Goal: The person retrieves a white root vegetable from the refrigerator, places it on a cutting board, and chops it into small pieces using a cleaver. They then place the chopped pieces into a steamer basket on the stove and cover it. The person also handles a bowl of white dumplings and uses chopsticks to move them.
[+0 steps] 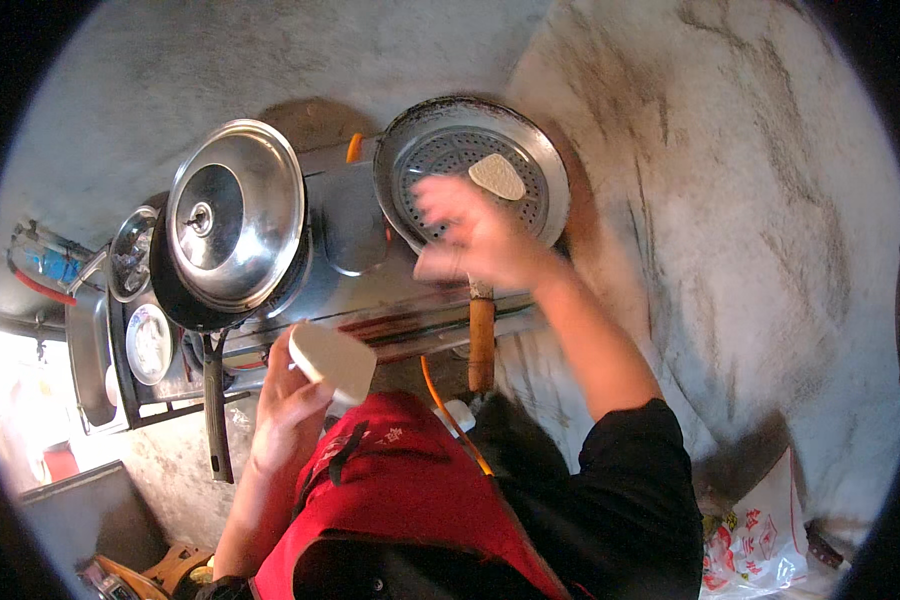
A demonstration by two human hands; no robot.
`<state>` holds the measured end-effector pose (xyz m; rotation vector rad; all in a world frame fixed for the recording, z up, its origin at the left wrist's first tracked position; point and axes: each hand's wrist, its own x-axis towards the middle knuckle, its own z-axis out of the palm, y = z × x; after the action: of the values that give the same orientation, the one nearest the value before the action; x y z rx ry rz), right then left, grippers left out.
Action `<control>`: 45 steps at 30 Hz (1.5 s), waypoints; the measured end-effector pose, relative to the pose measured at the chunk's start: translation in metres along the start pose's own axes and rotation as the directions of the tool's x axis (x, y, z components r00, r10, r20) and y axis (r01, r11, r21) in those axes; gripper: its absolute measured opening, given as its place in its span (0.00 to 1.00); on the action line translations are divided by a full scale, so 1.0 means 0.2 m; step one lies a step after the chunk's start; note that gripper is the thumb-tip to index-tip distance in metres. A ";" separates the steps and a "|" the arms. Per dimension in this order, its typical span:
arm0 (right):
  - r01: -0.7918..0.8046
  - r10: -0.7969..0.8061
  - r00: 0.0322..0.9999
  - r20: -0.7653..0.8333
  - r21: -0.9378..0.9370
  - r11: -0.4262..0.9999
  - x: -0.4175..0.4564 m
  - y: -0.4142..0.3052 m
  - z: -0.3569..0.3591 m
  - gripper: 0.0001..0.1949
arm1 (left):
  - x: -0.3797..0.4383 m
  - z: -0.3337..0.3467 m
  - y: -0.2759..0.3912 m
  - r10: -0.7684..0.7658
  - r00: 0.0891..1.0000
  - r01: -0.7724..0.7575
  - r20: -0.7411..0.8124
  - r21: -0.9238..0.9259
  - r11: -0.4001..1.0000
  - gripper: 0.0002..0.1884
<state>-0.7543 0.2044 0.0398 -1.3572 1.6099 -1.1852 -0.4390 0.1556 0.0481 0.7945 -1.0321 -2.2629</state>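
Note:
My left hand [292, 397] grips a pale, flat, rounded block [337, 361], possibly a stack of dough wrappers, in front of the red apron. Blurred by motion, my right hand [480, 240] hovers over the near side of a wok [551, 161]. Its fingers are spread and nothing shows between them. Inside the wok sits a perforated metal steamer plate [439, 154]. One pale, rounded-triangular flat piece [497, 177] lies on the plate's right part, just beyond my right hand. The wok's wooden handle [481, 341] points towards me.
Left of the wok stands a black frying pan [166, 292] with a domed steel lid [274, 202]; its long handle [214, 420] juts towards me. Further left are a bowl of white stuff [150, 343] and a sink [90, 360]. An orange hose [450, 420] hangs below the stove [352, 210].

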 end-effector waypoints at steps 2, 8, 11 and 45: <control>0.075 -0.084 0.972 0.219 0.049 0.996 -0.14 -0.16 0.20 0.49 | 0.09 0.08 -0.02 0.047 0.999 -0.047 -0.001 0.019 0.999 0.43; -0.040 -0.006 0.977 0.211 0.213 0.976 -0.17 -0.22 0.33 0.49 | 0.19 0.21 -0.04 0.085 0.995 -0.085 0.046 -0.008 0.996 0.44; -0.045 -0.006 0.987 0.158 0.318 0.947 -0.17 -0.14 0.29 0.43 | 0.22 0.22 -0.05 0.026 0.998 -0.024 0.053 -0.042 0.999 0.45; -0.385 0.243 0.923 -0.299 -0.695 0.607 0.50 0.34 -0.51 0.33 | -0.30 -0.21 -0.01 0.132 0.924 -0.071 -0.359 0.176 0.982 0.19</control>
<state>-0.8897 0.1284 0.0129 -1.3460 2.5171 -0.4037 -0.3691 0.1763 0.0417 1.1551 -1.0522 -1.8622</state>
